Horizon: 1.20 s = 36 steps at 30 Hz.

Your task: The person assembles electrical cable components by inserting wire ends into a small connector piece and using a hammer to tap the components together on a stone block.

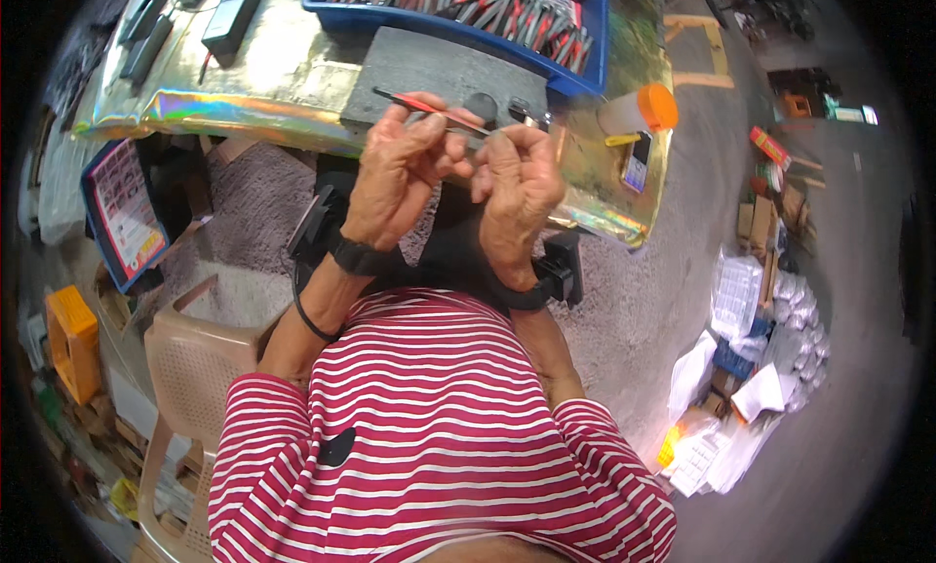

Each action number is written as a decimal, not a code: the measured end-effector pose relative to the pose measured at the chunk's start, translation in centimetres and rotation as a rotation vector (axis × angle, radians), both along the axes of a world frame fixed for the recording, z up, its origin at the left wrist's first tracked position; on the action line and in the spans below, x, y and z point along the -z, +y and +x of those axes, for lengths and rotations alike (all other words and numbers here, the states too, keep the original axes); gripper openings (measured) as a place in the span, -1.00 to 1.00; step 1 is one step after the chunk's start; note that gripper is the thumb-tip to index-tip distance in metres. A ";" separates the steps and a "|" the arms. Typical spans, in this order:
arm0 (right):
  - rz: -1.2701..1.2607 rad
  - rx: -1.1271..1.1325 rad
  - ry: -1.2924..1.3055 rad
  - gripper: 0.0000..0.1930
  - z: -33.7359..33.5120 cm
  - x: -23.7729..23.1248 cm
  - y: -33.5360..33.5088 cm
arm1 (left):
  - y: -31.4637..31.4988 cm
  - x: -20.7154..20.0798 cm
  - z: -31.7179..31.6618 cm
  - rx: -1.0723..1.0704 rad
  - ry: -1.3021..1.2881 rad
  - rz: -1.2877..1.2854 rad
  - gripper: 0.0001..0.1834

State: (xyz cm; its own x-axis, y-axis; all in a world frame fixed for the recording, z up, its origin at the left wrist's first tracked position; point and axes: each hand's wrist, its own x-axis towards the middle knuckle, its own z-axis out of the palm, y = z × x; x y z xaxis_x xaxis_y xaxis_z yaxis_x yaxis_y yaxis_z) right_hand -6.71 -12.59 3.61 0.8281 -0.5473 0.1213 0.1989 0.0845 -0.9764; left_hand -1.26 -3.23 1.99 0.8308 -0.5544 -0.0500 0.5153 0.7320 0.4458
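My left hand (405, 163) is closed around a slim red-and-black pen-like tool (417, 103), held level over the table's near edge. Its dark tip points left, and a thin pale shaft runs right toward my other hand. The fingers of my right hand (522, 178) are pinched together at that right end; the exact contact point is hidden by the fingertips. Beneath both hands lies a grey rectangular slab (419, 61). On the slab rest a black round disc (481, 106) and a small dark piece (522, 108), too small to name.
A blue bin (322, 7) full of similar red, black and grey pieces stands behind the slab. To the right are an orange-lidded jar (624, 115), a yellow item (622, 139) and a phone-like object (638, 161). Dark boxes (234, 22) stand far left; a plastic chair (200, 368) is beside me.
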 end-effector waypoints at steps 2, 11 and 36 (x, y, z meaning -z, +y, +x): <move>0.111 -0.029 -0.002 -0.90 0.0 0.1 0.2 | 0.0 0.2 -0.1 -0.060 -0.112 0.033 -0.86; 0.269 -0.091 0.055 -0.88 -0.1 1.2 -0.3 | 0.2 -0.6 -0.4 -0.152 -0.331 0.351 -0.84; 0.662 -0.284 0.064 -0.72 -0.8 1.9 -0.8 | -1.2 0.6 0.1 -0.335 -0.623 0.747 -0.93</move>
State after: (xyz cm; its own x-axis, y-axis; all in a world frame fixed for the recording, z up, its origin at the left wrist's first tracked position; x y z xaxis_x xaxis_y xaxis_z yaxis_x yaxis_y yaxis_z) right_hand -7.50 -13.35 1.75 0.9438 -0.2514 -0.2145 0.0253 0.7021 -0.7116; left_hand -1.15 -4.45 1.38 0.9335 -0.2938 0.2056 -0.1425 0.2222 0.9645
